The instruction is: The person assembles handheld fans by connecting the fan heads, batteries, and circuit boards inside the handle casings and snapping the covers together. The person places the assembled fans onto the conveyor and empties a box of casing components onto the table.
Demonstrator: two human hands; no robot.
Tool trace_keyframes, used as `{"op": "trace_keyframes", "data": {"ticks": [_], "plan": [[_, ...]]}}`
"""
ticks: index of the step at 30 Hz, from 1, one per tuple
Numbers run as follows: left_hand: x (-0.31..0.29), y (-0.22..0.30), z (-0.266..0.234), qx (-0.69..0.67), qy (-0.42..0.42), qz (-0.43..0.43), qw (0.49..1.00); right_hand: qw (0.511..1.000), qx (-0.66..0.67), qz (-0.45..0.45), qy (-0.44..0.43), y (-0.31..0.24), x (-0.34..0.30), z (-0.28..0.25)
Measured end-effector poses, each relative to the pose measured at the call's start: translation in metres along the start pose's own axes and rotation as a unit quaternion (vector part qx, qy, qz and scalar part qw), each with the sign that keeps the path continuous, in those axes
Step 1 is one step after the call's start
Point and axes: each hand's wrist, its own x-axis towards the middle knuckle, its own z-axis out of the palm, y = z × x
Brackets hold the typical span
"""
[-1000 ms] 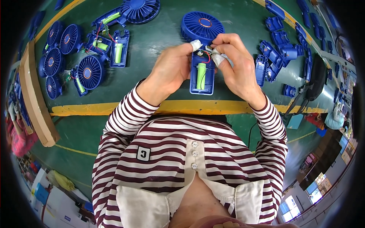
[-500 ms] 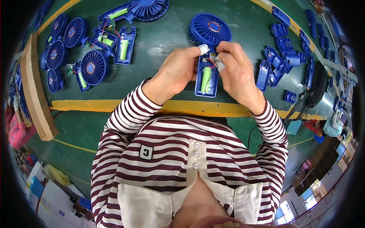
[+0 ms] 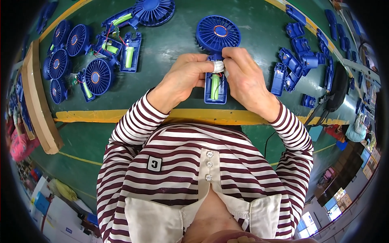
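Note:
Between my hands lies a blue handheld fan [image 3: 219,32], its round grille pointing away from me and its opened handle toward me. A green battery cell [image 3: 214,87] with red and dark wires sits in the handle's hollow. My left hand [image 3: 182,75] is closed on the handle from the left, its white-wrapped thumb laid across the top of the hollow. From the right, my right hand [image 3: 245,77] has its fingers bent together against the upper handle, just below the grille. The fingers and thumb cover the circuit board area, so what the right fingertips pinch is hidden.
On the left of the green table [image 3: 170,44] lie several blue fans [image 3: 77,40] and opened handles with green cells. Several blue handle covers [image 3: 302,46] are heaped at the right, near a black strap-like object [image 3: 338,91]. A cardboard strip [image 3: 36,97] stands along the left edge.
The fan has shifted slightly left. My left thumb has moved down over the circuit board, which showed before, and my right fingers have come in closer beside it.

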Motion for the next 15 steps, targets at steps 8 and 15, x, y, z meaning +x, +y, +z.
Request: {"op": "trace_keyframes", "data": {"ticks": [8, 15], "plan": [[0.001, -0.002, 0.003, -0.006, 0.01, -0.012, 1.0, 0.995, -0.067, 0.075, -0.019, -0.001, -0.002, 0.0], [0.012, -0.015, -0.001, -0.071, 0.012, -0.017, 0.997, 0.994, -0.02, 0.087, -0.062, 0.013, -0.004, 0.004]]}}
